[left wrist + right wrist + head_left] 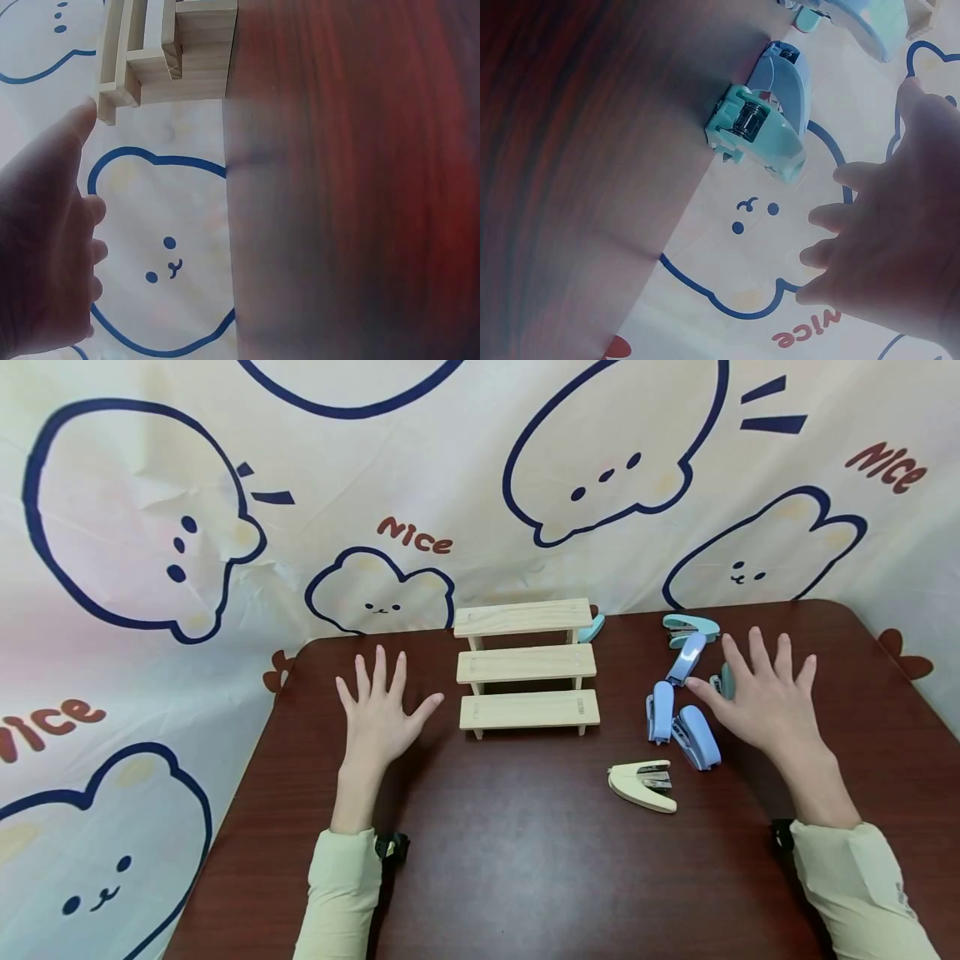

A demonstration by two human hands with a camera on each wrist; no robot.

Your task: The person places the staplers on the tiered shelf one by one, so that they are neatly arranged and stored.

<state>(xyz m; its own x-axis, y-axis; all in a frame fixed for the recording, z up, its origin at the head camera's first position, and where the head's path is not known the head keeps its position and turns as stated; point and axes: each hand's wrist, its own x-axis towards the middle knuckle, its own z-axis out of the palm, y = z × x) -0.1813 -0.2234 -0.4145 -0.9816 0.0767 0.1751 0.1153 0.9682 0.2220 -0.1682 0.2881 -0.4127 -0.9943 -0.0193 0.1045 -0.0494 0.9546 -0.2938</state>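
My left hand [378, 722] hovers over the table with its fingers spread, left of a three-step wooden rack [528, 710], holding nothing. In the left wrist view its thumb overlaps the rack's edge. Also spread and holding nothing, my right hand [772, 702] is over the right side, beside a group of staplers. A teal stapler [725, 681] is partly hidden by its thumb. Just left of that hand lie blue staplers [696, 737], with another teal stapler [690, 628] behind them. Nearer the front is a cream stapler [637, 787], lying on its side.
Part of one more teal stapler [592, 628] shows behind the rack's top right end. The dark wooden table [525, 860] meets a cartoon-printed cloth [480, 485] at its back and left sides.
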